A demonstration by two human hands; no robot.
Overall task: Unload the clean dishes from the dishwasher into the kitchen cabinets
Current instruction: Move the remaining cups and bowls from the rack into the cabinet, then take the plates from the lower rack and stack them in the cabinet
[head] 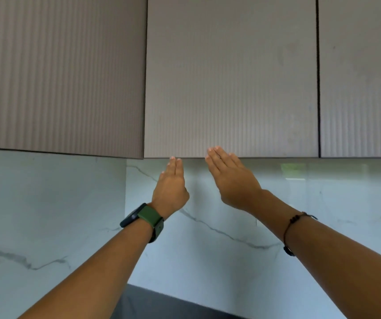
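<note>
Both my arms reach up to the middle wall cabinet door, a beige ribbed panel that is closed. My left hand, with a green-strapped watch on the wrist, has straight fingers whose tips touch the door's bottom edge. My right hand is flat, its fingertips lying on the lower part of the door face. Neither hand holds anything. No dishes and no dishwasher are in view.
Closed ribbed cabinet doors stand to the left and to the right of the middle one. Below the cabinets runs a white marble backsplash with a corner near the left hand. A dark countertop shows at the bottom.
</note>
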